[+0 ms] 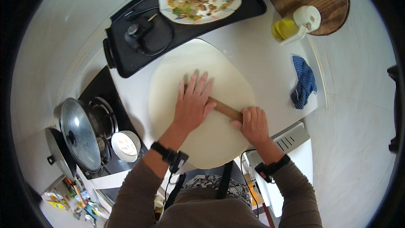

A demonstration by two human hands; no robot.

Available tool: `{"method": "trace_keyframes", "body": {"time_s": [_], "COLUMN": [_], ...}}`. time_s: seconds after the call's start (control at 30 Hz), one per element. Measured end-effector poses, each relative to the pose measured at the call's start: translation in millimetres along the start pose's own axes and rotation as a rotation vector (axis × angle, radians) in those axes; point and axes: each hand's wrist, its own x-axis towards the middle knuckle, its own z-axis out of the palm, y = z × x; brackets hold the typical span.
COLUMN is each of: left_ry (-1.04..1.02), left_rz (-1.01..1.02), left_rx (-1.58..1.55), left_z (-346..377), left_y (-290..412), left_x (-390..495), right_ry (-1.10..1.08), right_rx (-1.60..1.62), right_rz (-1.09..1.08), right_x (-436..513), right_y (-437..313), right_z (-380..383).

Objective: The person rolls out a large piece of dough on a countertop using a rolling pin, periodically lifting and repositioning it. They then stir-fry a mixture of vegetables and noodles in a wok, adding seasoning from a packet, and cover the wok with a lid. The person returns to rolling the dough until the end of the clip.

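Observation:
A wide, thin sheet of pale dough (215, 142) lies on the white counter and reaches over its front edge. Across its middle, at a slant, rests a wooden rolling pin (226, 109). My left hand (193, 103) lies flat over the pin's upper left part, with its fingers stretched out and pointing away from me. At the pin's right end, my right hand (253, 123) has its fingers curled round the wood. Both wrists wear black straps with small devices.
Behind the dough stands a black electric griddle (139, 60) bearing a plate of food (234, 12). An oil bottle (286, 28), wooden board (335, 3) and blue cloth (303, 82) are at right. Left are a lidded pan (80, 133) on the stove and a white bowl (126, 145).

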Motion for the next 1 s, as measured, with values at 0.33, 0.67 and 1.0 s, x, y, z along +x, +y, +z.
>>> {"method": "trace_keyframes", "body": {"time_s": [0.33, 0.67, 1.0], "left_ry": [0.069, 0.192, -0.202], "left_rz": [0.159, 0.174, -0.022], "left_rx": [-0.007, -0.153, 0.037], "left_z": [34.6, 9.6, 13.7], "left_y": [-6.7, 2.6, -0.6], "left_x": [192.1, 98.9, -11.7], "right_ry": [-0.058, -0.073, 0.118], "right_rx": [-0.11, 0.117, 0.622], "right_rz": [0.11, 0.499, 1.087], "right_x": [78.6, 58.0, 15.5], "right_y": [91.5, 78.6, -41.3], "right_z": [-18.9, -40.7, -31.3]}}
